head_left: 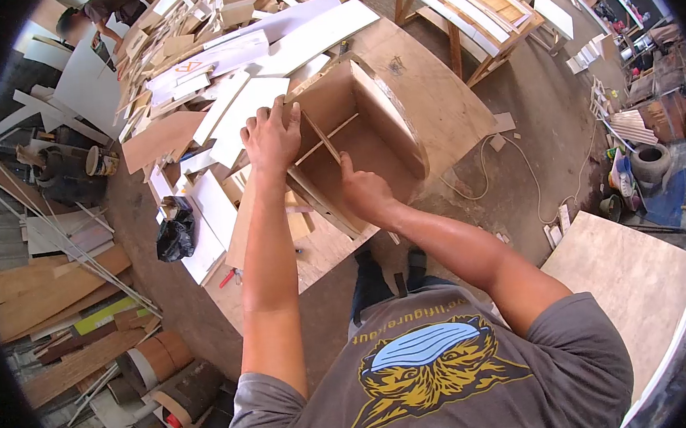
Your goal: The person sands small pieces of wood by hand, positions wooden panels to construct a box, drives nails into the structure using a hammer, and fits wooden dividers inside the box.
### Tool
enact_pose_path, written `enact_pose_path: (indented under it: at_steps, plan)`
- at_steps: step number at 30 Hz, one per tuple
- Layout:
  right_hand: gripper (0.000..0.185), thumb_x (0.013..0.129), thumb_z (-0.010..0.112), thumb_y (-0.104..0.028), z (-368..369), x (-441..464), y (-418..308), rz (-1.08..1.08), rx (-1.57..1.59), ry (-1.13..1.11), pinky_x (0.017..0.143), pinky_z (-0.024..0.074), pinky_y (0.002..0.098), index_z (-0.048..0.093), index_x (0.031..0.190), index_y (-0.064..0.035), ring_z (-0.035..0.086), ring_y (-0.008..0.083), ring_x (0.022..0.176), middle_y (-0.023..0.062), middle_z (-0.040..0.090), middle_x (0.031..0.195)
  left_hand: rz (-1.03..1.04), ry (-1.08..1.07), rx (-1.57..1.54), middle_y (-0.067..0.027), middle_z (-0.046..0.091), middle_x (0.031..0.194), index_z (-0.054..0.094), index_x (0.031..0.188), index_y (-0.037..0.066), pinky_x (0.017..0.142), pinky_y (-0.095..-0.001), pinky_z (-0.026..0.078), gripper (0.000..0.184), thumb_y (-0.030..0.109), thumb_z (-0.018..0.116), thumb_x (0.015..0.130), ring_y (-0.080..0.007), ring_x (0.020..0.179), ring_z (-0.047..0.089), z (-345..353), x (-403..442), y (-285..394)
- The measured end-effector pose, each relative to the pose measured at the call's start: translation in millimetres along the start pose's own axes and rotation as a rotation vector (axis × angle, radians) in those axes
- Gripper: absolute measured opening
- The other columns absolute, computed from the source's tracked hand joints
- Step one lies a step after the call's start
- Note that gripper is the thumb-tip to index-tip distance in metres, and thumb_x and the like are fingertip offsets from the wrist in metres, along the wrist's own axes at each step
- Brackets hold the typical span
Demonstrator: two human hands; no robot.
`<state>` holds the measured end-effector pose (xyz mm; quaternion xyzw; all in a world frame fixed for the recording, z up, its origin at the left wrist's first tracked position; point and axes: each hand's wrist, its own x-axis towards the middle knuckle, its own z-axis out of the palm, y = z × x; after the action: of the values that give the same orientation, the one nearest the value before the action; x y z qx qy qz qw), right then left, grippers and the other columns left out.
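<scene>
A wooden box with a curved side lies on the worktable, its hollow facing up. My left hand grips the box's left edge, fingers over the rim and thumb towards the hollow. Inside the opening, a wooden strip runs towards me and crosses a thinner pale strip. My right hand is at the near end of the wooden strip, with the index finger extended against it and the other fingers curled. The right thumb is hidden.
Offcuts and white boards are heaped over the plywood worktable. A black plastic bag and a red-handled tool lie at its left. A cable trails across the floor. Another person bends at the far left.
</scene>
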<state>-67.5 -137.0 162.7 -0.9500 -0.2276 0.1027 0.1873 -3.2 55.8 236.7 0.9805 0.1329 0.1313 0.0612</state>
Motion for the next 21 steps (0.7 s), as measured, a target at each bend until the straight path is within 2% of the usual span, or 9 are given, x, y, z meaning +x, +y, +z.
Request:
enact_pose_path:
  at_steps: [21]
  plan:
    - [0.066,0.09,0.056,-0.01,-5.5,-5.9,1.3,-0.011,0.031,0.038,0.064,0.0622,0.0518,0.038,0.15,0.0095,0.077,0.0398,0.073,0.025,0.074,0.078,-0.013,-0.002,-0.019,-0.0126,0.067,0.129,0.06,0.146,0.028,0.109,-0.0507,0.039,0.046,0.047,0.05,0.106,-0.0339,0.122,0.06,0.8,-2.3,-1.1]
